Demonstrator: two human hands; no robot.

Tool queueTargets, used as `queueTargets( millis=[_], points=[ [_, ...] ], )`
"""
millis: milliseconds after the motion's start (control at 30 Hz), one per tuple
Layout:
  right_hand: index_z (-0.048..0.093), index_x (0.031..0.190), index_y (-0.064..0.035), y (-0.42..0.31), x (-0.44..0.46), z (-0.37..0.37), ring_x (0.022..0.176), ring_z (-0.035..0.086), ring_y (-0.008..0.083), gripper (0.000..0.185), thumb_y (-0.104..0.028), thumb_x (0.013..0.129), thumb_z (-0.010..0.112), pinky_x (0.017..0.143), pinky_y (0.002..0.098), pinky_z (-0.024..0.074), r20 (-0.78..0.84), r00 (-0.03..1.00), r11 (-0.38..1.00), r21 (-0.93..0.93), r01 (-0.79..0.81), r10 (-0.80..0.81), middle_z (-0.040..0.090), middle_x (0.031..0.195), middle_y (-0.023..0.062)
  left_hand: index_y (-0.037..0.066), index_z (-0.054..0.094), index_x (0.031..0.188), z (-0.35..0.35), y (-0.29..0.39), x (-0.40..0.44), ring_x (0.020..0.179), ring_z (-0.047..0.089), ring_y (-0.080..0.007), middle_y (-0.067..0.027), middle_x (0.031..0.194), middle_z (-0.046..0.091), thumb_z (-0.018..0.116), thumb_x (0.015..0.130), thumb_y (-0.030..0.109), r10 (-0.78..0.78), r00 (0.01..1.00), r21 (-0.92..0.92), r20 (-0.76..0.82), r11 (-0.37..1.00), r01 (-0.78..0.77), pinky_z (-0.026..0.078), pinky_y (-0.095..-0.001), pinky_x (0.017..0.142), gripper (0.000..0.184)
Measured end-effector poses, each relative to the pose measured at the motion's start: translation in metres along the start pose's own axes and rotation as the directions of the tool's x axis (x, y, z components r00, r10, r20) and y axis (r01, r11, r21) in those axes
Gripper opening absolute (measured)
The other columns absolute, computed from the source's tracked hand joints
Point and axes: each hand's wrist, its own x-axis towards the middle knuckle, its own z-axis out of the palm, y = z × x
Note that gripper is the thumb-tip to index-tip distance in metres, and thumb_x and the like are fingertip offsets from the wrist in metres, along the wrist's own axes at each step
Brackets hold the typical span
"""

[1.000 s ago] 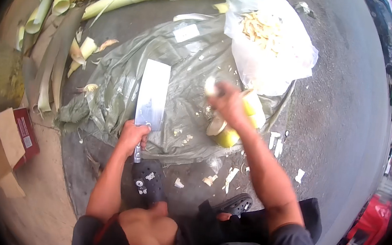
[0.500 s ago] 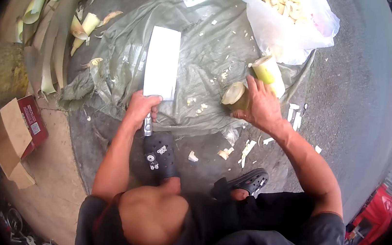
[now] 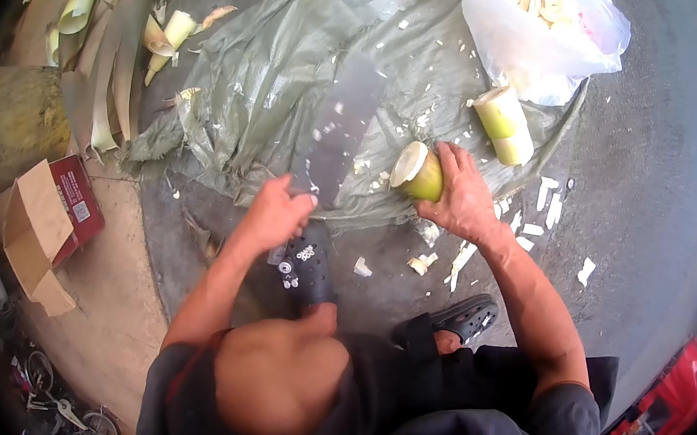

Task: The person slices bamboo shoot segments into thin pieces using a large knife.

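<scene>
A wide cleaver (image 3: 343, 130), smeared by motion, is in my left hand (image 3: 275, 213), whose fingers wrap round its handle. The blade points up and away over the grey-green plastic sheet (image 3: 253, 75). My right hand (image 3: 464, 199) grips a short green bamboo shoot piece (image 3: 423, 174) from its right side; the pale cut end faces left. Beyond that hand, a second cut piece (image 3: 506, 125) lies on the sheet, touched by neither hand.
A white plastic bag (image 3: 551, 55) of pale slices stands at the top right. Peeled husks (image 3: 122, 42) lie at the upper left, above an open cardboard box (image 3: 38, 232). White scraps (image 3: 534, 230) litter the ground, near my shoes (image 3: 471, 315).
The cleaver has swung right and tilted, its blade now blurred. My right hand went from a blurred pale thing to the green piece, now gripped. The view has shifted.
</scene>
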Motion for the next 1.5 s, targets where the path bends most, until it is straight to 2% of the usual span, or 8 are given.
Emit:
queueTargets(
  millis=[133,167,733,867,1033,1233,1333,1500],
  points=[
    [0.045,0.135,0.0021,-0.017,0.001,0.002,0.117,0.057,0.0415,0.093,-0.034,0.063,0.092,0.098,0.0477,0.0518,-0.01,0.998,0.998,-0.017,-0.056,0.056,0.055,0.127,0.0222,0.0,0.062,0.11,0.023,-0.024,-0.028,0.059,0.066,-0.0355,-0.0181,0.074,0.068,0.064,0.092,0.015,0.494,0.869,0.58,-0.009,0.711,-0.398,0.052,-0.0418,0.056,0.024],
    [0.046,0.133,0.002,-0.016,0.002,0.003,0.115,0.058,0.0415,0.091,-0.034,0.063,0.092,0.096,0.0479,0.0522,-0.002,0.999,0.998,-0.029,-0.051,0.051,0.056,0.125,0.0223,0.002,0.063,0.111,0.025,-0.02,-0.036,0.07,0.067,-0.0431,-0.0219,0.082,0.069,0.063,0.09,0.012,0.516,0.856,0.618,0.039,0.661,-0.426,0.052,-0.0491,0.061,0.023],
    [0.051,0.13,0.0046,0.005,0.018,0.009,0.106,0.064,0.0427,0.084,-0.03,0.063,0.088,0.092,0.047,0.0531,-0.009,0.999,0.993,0.108,0.046,-0.045,0.063,0.113,0.0242,0.004,0.06,0.105,0.037,-0.021,-0.057,0.068,0.069,-0.0356,-0.0127,0.078,0.066,0.062,0.08,0.007,0.496,0.857,0.729,0.141,0.534,-0.429,0.054,-0.0499,0.058,0.025],
    [0.052,0.13,0.0053,0.019,0.021,0.022,0.107,0.064,0.042,0.084,-0.03,0.064,0.088,0.093,0.0464,0.0532,0.05,0.998,0.937,0.344,-0.059,0.044,0.063,0.114,0.0251,0.004,0.059,0.102,0.04,-0.02,-0.053,0.068,0.068,-0.0361,-0.0132,0.078,0.066,0.062,0.08,0.007,0.477,0.868,0.723,0.136,0.552,-0.417,0.054,-0.0501,0.058,0.022],
    [0.052,0.131,0.0055,0.005,0.023,0.001,0.109,0.064,0.0422,0.084,-0.03,0.063,0.088,0.094,0.0459,0.0534,0.036,0.999,0.99,0.138,0.022,-0.027,0.064,0.117,0.026,0.004,0.057,0.097,0.04,-0.015,-0.049,0.068,0.068,-0.0378,-0.0144,0.079,0.068,0.061,0.081,0.007,0.409,0.896,0.705,0.175,0.583,-0.404,0.053,-0.0514,0.059,0.017],
    [0.059,0.122,0.0039,0.006,0.022,0.008,0.106,0.067,0.0412,0.073,-0.029,0.063,0.087,0.09,0.0454,0.0552,-0.024,0.999,0.984,0.174,0.025,-0.021,0.066,0.115,0.0259,0.003,0.056,0.095,0.054,-0.008,-0.037,0.066,0.068,-0.039,-0.0164,0.078,0.069,0.061,0.081,0.006,0.393,0.904,0.676,0.168,0.621,-0.396,0.053,-0.052,0.059,0.015],
    [0.057,0.134,0.0045,-0.004,0.023,-0.004,0.11,0.064,0.0384,0.094,-0.034,0.058,0.097,0.097,0.0424,0.0513,0.113,0.99,0.981,0.166,-0.102,0.084,0.067,0.117,0.0207,0.002,0.055,0.094,0.064,-0.005,-0.03,0.064,0.068,-0.0396,-0.018,0.076,0.069,0.061,0.082,0.006,0.4,0.902,0.687,0.164,0.61,-0.396,0.053,-0.0528,0.057,0.014],
    [0.063,0.123,0.0031,0.0,0.021,0.002,0.107,0.065,0.0381,0.081,-0.033,0.058,0.097,0.095,0.0436,0.0513,0.079,0.997,0.986,0.164,-0.032,0.019,0.068,0.111,0.0197,0.002,0.055,0.091,0.075,0.003,-0.02,0.06,0.067,-0.0404,-0.0184,0.071,0.068,0.061,0.084,0.006,0.454,0.879,0.679,0.145,0.601,-0.422,0.052,-0.0535,0.054,0.011]
  ],
)
